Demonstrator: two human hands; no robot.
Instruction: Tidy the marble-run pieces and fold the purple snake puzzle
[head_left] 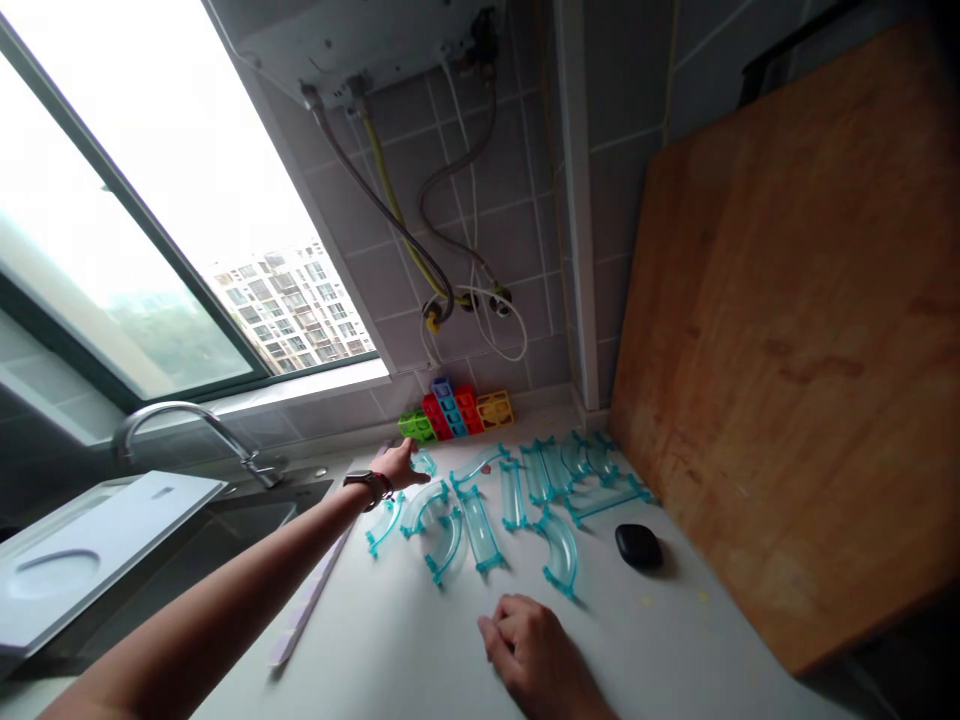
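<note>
My left hand [400, 466] reaches to the back of the white counter, its thumb and fingers apart around a small curved teal track piece [425, 463]. Just behind it stands a green block [417, 427], beside red blocks [436, 415], a blue block column [450, 408] and a yellow block [495, 409]. Clear teal track pieces, some straight [480, 528] and some curved [561, 552], lie spread over the counter. My right hand [532, 645] rests nearer to me with its fingers curled in; nothing shows in it.
A black rounded object [638, 547] lies on the right. Beyond it leans a large wooden board [787, 350]. On the left are a faucet [187, 408], a sink with a white board [97, 560] over it, and a pale flat strip [311, 605]. Hoses [390, 215] hang behind.
</note>
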